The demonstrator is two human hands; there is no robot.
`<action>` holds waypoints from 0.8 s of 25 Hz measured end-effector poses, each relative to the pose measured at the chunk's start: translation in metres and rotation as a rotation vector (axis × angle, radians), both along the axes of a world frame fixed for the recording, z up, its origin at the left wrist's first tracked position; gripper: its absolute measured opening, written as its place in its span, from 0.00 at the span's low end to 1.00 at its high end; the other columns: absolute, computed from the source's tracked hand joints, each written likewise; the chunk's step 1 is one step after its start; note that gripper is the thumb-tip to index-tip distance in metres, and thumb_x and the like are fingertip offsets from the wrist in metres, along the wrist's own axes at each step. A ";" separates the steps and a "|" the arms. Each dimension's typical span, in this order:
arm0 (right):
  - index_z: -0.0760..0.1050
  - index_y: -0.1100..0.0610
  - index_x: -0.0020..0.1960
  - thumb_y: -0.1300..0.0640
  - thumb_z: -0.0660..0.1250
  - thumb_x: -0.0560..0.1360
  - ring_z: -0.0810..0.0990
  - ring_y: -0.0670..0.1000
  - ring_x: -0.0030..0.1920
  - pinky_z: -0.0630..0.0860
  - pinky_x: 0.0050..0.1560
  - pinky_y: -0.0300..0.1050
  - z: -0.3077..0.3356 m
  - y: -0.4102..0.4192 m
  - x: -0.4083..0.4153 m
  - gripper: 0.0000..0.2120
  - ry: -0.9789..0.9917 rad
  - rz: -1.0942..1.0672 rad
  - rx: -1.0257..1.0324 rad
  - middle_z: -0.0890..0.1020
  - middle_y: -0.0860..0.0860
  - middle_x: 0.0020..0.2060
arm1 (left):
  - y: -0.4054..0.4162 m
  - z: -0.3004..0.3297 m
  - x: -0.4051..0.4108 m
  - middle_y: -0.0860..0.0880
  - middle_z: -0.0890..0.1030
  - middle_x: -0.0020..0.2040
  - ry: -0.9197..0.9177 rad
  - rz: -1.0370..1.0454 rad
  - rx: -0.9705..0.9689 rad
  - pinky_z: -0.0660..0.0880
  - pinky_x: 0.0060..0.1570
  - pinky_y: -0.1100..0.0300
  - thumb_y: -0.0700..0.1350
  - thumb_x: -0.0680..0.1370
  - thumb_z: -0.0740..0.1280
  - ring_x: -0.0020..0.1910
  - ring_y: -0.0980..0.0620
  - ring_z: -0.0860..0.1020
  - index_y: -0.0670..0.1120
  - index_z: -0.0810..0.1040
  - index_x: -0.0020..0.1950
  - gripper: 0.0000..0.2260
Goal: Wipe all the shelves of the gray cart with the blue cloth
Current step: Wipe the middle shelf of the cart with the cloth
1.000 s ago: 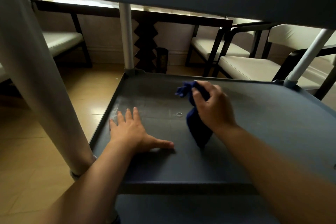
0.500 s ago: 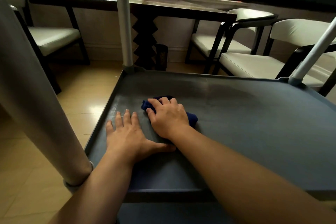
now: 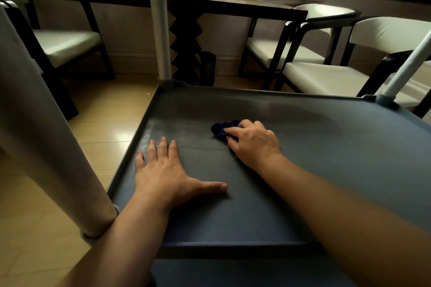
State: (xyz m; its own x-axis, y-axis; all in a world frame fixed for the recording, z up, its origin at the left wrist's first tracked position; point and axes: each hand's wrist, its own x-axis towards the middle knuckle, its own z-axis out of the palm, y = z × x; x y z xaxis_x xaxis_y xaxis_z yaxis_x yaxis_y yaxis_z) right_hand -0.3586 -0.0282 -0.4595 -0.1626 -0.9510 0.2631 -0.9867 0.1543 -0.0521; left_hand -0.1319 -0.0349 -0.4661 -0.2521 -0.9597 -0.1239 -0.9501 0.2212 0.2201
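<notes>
Right hand (image 3: 253, 143) palm-down on bunched dark blue cloth (image 3: 221, 128), fingers curled over it, pressing it onto gray plastic cart shelf (image 3: 326, 147) near middle. Left hand (image 3: 163, 170) flat on shelf near left rim, fingers straight, close together, thumb spread wide. White corner post (image 3: 159, 23) behind.
</notes>
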 end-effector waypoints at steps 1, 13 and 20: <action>0.74 0.37 0.66 0.39 0.57 0.78 0.75 0.57 0.56 0.74 0.52 0.54 0.001 0.008 -0.016 0.18 -0.003 -0.047 0.007 0.77 0.49 0.60 | 0.000 0.000 0.001 0.47 0.41 0.86 0.002 -0.006 0.000 0.38 0.81 0.41 0.93 0.40 0.47 0.83 0.45 0.37 0.49 0.41 0.84 0.81; 0.70 0.35 0.68 0.37 0.54 0.79 0.73 0.61 0.55 0.73 0.53 0.55 0.000 0.099 -0.160 0.19 -0.030 -0.539 0.060 0.76 0.51 0.60 | 0.001 0.003 0.001 0.47 0.43 0.86 -0.008 -0.020 -0.018 0.41 0.81 0.40 0.93 0.41 0.48 0.84 0.43 0.40 0.49 0.44 0.85 0.80; 0.79 0.45 0.64 0.45 0.63 0.79 0.78 0.61 0.52 0.75 0.49 0.51 0.017 0.099 -0.144 0.16 -0.226 -0.334 -0.113 0.79 0.55 0.49 | 0.000 0.005 -0.002 0.45 0.50 0.86 -0.010 -0.004 -0.077 0.48 0.81 0.38 0.93 0.43 0.47 0.84 0.41 0.46 0.48 0.51 0.84 0.78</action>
State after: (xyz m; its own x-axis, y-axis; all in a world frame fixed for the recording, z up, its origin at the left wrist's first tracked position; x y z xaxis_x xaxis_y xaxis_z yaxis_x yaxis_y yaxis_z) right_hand -0.5023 0.0706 -0.4428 -0.5225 -0.8035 0.2853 -0.8454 0.4445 -0.2962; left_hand -0.1339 -0.0353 -0.4607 -0.2547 -0.9656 -0.0523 -0.9513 0.2405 0.1930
